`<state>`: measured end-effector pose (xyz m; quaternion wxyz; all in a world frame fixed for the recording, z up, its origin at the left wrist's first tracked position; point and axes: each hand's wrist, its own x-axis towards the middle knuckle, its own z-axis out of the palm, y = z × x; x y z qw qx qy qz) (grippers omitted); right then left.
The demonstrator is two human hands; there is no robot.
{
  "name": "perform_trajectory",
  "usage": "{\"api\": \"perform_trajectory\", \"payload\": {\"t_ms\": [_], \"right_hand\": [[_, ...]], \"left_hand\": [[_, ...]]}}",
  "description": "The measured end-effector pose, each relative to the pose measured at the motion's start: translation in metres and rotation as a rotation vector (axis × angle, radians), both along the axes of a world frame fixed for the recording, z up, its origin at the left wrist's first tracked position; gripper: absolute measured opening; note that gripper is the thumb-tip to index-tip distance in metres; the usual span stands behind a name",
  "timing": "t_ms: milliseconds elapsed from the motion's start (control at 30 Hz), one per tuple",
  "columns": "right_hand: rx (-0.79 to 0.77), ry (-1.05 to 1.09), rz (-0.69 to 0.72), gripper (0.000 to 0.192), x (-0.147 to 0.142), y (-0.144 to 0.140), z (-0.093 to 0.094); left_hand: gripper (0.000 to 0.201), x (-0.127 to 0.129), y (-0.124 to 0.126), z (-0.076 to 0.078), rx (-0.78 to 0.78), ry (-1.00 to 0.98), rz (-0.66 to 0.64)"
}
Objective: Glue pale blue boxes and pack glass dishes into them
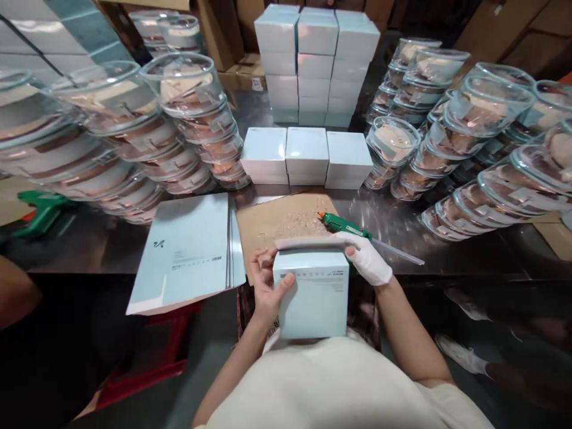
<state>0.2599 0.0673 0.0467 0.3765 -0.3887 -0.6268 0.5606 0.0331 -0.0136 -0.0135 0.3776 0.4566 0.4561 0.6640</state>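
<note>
Right now I hold the box (313, 295) upright against my chest, left hand (267, 286) gripping its left side, gloved right hand (367, 257) pressing its top flap.

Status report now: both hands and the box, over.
Left hand bare, gripping box side. Right hand gloved, pressing top flap. Glue gun lies behind on cardboard.

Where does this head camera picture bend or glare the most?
Head view: the stacked glass containers at the edges bow outward, wide-lens distortion; the steel table carries soft glare; the pale blue box in both hands stays sharp; the lower corners fall dark.
</note>
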Motion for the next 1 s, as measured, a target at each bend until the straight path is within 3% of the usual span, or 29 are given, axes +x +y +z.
{"api": "perform_trajectory", "payload": {"t_ms": [67,133,233,333,433,533,600,667,733,800,867,933,1000], "right_hand": [[0.196,-0.054,0.216,0.079,0.009,-0.001,0.002],[0.381,-0.120,0.332,0.058,0.012,-0.002,0.007],[0.548,-0.196,0.392,0.031,0.007,-0.002,0.012],[0.556,-0.178,0.423,0.023,0.004,-0.001,0.009],[0.488,-0.194,0.256,0.034,0.006,-0.007,-0.007],[0.346,-0.129,-0.119,0.101,0.002,-0.031,-0.034],[0.197,-0.033,-0.221,0.128,-0.005,-0.052,-0.052],[0.058,0.026,-0.209,0.120,-0.013,-0.067,-0.062],[0.004,0.038,-0.264,0.101,-0.016,-0.064,-0.057],[0.063,0.027,-0.421,0.086,-0.011,-0.036,-0.034],[0.184,0.007,-0.582,0.078,-0.001,0.018,-0.001],[0.262,-0.041,-0.644,0.068,0.012,0.088,0.034],[0.282,-0.229,-0.699,0.062,0.022,0.158,0.061]], "left_hand": [[0.068,-0.004,0.003,0.000,0.063,-0.070,-0.025],[0.053,-0.008,0.003,0.002,0.109,-0.030,-0.043],[0.021,-0.012,0.002,0.010,0.130,0.096,-0.057],[0.014,-0.011,0.002,0.020,0.159,0.140,-0.099],[0.011,-0.012,0.006,0.026,0.192,0.156,-0.068],[0.013,-0.015,0.013,0.029,0.144,0.127,0.189],[0.017,-0.015,0.020,0.029,0.084,0.048,0.354],[0.027,-0.012,0.026,0.027,0.033,-0.026,0.379],[0.056,-0.008,0.031,0.024,0.043,-0.039,0.299],[0.095,-0.006,0.033,0.022,0.098,0.015,0.227],[0.116,-0.009,0.030,0.021,0.134,0.090,0.230],[0.115,-0.017,0.025,0.021,0.120,0.154,0.268],[0.105,-0.028,0.019,0.022,0.101,0.190,0.303]]}}
